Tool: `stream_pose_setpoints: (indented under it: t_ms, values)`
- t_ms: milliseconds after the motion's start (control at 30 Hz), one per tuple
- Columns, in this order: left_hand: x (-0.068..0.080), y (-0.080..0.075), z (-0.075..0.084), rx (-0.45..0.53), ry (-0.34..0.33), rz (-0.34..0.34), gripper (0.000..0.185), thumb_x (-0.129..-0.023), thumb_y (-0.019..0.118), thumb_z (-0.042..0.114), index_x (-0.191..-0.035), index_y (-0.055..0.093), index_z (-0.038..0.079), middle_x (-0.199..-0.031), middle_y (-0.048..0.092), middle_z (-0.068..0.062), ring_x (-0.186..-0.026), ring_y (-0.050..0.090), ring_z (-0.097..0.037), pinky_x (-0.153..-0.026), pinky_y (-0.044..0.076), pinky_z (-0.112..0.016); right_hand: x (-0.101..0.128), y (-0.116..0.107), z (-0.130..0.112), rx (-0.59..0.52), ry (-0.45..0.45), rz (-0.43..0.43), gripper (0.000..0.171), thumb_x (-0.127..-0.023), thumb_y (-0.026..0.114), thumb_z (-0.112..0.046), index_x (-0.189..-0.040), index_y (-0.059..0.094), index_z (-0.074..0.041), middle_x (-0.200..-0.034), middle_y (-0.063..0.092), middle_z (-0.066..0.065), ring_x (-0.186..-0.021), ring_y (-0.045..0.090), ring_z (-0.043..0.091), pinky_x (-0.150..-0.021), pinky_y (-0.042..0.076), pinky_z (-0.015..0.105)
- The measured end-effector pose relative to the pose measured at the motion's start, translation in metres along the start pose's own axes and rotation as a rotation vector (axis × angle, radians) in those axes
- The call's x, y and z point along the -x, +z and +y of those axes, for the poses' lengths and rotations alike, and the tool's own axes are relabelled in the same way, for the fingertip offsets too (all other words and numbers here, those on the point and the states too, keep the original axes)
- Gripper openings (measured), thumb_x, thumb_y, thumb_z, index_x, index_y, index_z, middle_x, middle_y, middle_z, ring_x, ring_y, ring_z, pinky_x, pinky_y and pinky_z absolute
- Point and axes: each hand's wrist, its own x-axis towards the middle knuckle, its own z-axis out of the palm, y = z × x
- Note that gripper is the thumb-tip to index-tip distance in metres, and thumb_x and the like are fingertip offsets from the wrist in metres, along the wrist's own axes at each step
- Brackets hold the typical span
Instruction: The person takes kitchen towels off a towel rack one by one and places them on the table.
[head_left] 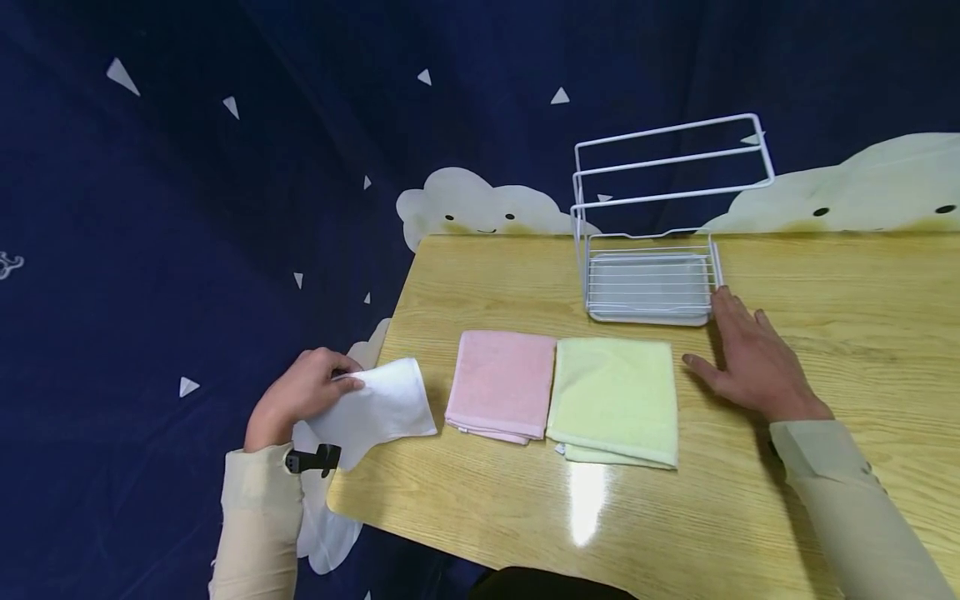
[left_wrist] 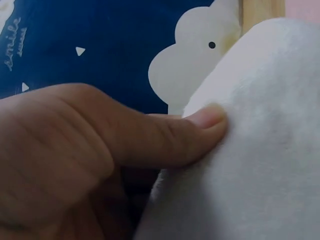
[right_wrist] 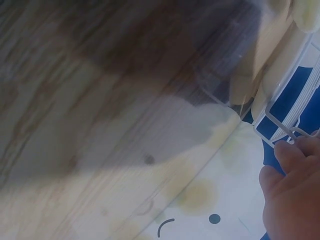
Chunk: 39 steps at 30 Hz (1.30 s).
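Observation:
At the table's left edge, my left hand pinches one edge of a white towel. The left wrist view shows the thumb pressed on the face of the towel; the other fingers are mostly hidden behind it. Part of the towel hangs past the table edge. My right hand has its fingers extended, fingertips at the right side of a white wire rack. In the right wrist view its fingers are by the rack's wire. A pale tray sits in the rack's base.
A folded pink towel and a folded yellow-green towel lie side by side on the wooden table. Behind and to the left hangs a dark blue cloth with white clouds and triangles.

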Motion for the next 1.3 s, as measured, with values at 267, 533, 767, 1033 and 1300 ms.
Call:
stream_pose_setpoints:
  t_ms: [267, 533, 767, 1033, 1300]
  values:
    - [0.002, -0.008, 0.000, 0.055, 0.060, -0.168, 0.006, -0.087, 0.075, 0.004, -0.090, 0.079, 0.006, -0.084, 0.072, 0.002, -0.071, 0.058, -0.011, -0.064, 0.049, -0.032, 0.000, 0.001, 0.000, -0.004, 0.001, 0.003, 0.105, -0.093, 0.061, -0.052, -0.160, -0.002, -0.001, -0.165, 0.000, 0.019, -0.150, 0.012, 0.040, -0.119, 0.001, 0.051]
    - [-0.028, 0.005, -0.001, 0.077, 0.121, -0.238, 0.013, -0.087, 0.074, 0.002, -0.078, 0.074, 0.009, -0.073, 0.063, 0.006, -0.062, 0.050, -0.010, -0.060, 0.043, -0.029, 0.000, 0.001, 0.000, -0.004, 0.004, 0.004, 0.104, -0.094, 0.061, -0.052, -0.160, -0.001, -0.001, -0.166, -0.001, 0.019, -0.150, 0.012, 0.040, -0.120, 0.000, 0.049]
    - [-0.060, 0.017, -0.009, 0.042, 0.137, -0.235, 0.005, -0.089, 0.074, 0.002, -0.085, 0.077, 0.005, -0.078, 0.067, 0.001, -0.066, 0.053, -0.013, -0.063, 0.045, -0.031, 0.000, 0.001, 0.000, -0.008, 0.005, -0.003, 0.104, -0.094, 0.061, -0.052, -0.160, -0.001, -0.001, -0.165, 0.000, 0.019, -0.150, 0.011, 0.040, -0.120, 0.000, 0.049]
    - [-0.090, 0.030, -0.010, 0.016, 0.066, -0.231, 0.007, -0.090, 0.073, 0.004, -0.095, 0.078, 0.003, -0.092, 0.073, -0.006, -0.075, 0.061, -0.016, -0.069, 0.051, -0.035, -0.001, 0.000, 0.000, -0.004, 0.001, 0.004, 0.104, -0.094, 0.061, -0.052, -0.160, -0.002, -0.002, -0.166, -0.001, 0.019, -0.150, 0.012, 0.041, -0.120, 0.000, 0.049]
    - [-0.108, 0.037, -0.011, 0.011, 0.057, -0.235, 0.012, -0.091, 0.074, 0.005, -0.101, 0.078, 0.002, -0.099, 0.074, -0.009, -0.079, 0.063, -0.018, -0.074, 0.052, -0.037, -0.001, 0.000, -0.001, 0.001, -0.006, 0.007, 0.104, -0.093, 0.061, -0.051, -0.160, -0.002, -0.002, -0.166, 0.000, 0.019, -0.150, 0.012, 0.040, -0.119, 0.002, 0.050]
